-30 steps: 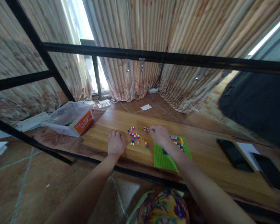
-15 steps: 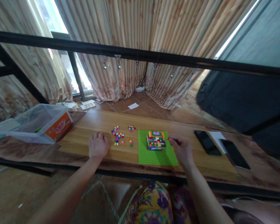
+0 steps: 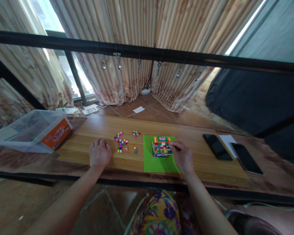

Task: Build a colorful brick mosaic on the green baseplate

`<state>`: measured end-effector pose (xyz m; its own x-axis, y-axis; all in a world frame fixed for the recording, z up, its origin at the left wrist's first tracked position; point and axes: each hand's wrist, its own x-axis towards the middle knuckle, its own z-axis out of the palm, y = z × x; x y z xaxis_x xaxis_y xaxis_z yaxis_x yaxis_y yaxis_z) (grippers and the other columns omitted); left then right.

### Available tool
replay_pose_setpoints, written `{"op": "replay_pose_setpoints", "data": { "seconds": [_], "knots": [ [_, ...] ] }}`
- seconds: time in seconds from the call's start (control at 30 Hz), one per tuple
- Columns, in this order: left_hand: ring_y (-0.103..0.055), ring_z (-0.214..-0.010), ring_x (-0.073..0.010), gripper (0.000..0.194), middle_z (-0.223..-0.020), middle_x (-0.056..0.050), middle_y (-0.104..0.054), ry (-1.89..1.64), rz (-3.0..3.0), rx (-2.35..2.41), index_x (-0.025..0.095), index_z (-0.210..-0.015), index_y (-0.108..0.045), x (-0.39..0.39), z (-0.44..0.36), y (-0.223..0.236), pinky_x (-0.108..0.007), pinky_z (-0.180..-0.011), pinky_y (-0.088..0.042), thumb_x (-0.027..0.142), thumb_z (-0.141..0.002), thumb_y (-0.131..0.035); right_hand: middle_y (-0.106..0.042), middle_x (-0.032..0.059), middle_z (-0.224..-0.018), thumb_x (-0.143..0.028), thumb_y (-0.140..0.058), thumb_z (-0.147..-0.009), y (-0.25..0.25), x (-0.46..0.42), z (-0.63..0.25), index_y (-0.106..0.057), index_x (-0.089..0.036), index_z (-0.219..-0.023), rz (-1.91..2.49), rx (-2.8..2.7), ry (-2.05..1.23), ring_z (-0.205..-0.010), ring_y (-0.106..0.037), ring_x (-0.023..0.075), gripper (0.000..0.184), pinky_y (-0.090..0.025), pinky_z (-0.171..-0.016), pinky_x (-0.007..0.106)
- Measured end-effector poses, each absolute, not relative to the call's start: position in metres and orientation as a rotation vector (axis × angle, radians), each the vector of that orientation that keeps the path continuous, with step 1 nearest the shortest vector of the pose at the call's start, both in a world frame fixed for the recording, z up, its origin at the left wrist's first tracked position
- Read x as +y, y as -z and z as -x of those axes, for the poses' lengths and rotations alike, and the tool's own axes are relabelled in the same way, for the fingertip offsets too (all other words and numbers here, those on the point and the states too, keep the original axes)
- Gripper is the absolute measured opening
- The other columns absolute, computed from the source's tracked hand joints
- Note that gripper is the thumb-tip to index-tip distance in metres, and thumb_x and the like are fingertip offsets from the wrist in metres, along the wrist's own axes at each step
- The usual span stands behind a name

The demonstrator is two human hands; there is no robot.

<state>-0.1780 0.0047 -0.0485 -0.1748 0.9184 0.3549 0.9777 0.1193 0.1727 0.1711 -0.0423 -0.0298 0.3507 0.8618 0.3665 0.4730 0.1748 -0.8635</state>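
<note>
A block built of many coloured toy bricks (image 3: 161, 149) stands on a green studded baseplate (image 3: 149, 164). At the upper right edge of this block is my right hand (image 3: 182, 155), thumb and forefinger pinched. The small red brick seen between those fingertips a moment earlier is now mostly hidden by them. My left hand (image 3: 100, 152) rests on the wooden board, palm down, its fingers loosely bent and holding nothing. Just right of it lie loose small bricks (image 3: 122, 142) in several colours, with a smaller cluster (image 3: 136, 133) farther back.
A clear plastic bin (image 3: 34, 133) with an orange label stands at the left. Two dark phones (image 3: 217, 147) and a white paper (image 3: 227, 143) lie at the right of the wooden board (image 3: 201, 169). A black metal rail (image 3: 147, 54) with hanging clips crosses in front of the curtains.
My right hand has moved left from beside the brick block to its upper right edge. My left hand stays on the board. The whole view has shifted slightly.
</note>
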Motion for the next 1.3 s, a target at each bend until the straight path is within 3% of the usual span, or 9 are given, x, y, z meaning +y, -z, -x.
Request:
{"op": "replay_pose_setpoints", "data": {
  "seconds": [0.43, 0.63, 0.9, 1.3],
  "knots": [
    [-0.059, -0.113, -0.0357, 0.040, -0.120, -0.022, -0.067, 0.528, 1.905, -2.205, 0.006, -0.113, -0.066, 0.004, 0.178, 0.049, -0.047, -0.098, -0.046, 0.026, -0.093, -0.037, -0.078, 0.0082, -0.079, -0.047, -0.071, -0.073, 0.029, -0.039, -0.171, -0.079, -0.018, -0.082, 1.553, -1.084, -0.500, -0.069, -0.068, 0.0218, 0.031, -0.053, -0.069, 0.035],
    [-0.059, -0.114, -0.0361, 0.040, -0.122, -0.022, -0.066, 0.517, 1.902, -2.232, 0.005, -0.113, -0.066, 0.004, 0.177, 0.048, -0.046, -0.098, -0.046, 0.025, -0.094, -0.037, -0.078, 0.0082, -0.080, -0.048, -0.076, -0.068, 0.032, -0.038, -0.172, -0.078, -0.017, -0.086, 1.469, -0.945, -0.546, -0.071, -0.068, 0.0211, 0.036, -0.053, -0.068, 0.034],
    [-0.058, -0.115, -0.0357, 0.039, -0.122, -0.022, -0.066, 0.565, 1.917, -2.238, 0.008, -0.114, -0.066, 0.004, 0.178, 0.048, -0.048, -0.099, -0.045, 0.026, -0.093, -0.039, -0.073, 0.0027, -0.076, -0.046, -0.087, -0.055, 0.043, -0.030, -0.168, -0.076, -0.016, -0.088, 1.365, -0.728, -0.699, -0.069, -0.065, 0.0167, 0.047, -0.053, -0.069, 0.032],
    [-0.059, -0.115, -0.0360, 0.040, -0.123, -0.022, -0.066, 0.530, 1.906, -2.229, 0.007, -0.114, -0.066, 0.003, 0.177, 0.048, -0.047, -0.098, -0.045, 0.027, -0.093, -0.037, -0.077, 0.0040, -0.076, -0.043, -0.088, -0.053, 0.041, -0.024, -0.164, -0.077, -0.017, -0.082, 1.267, -0.677, -0.866, -0.064, -0.068, 0.0174, 0.040, -0.056, -0.063, 0.032]
  ]
}}
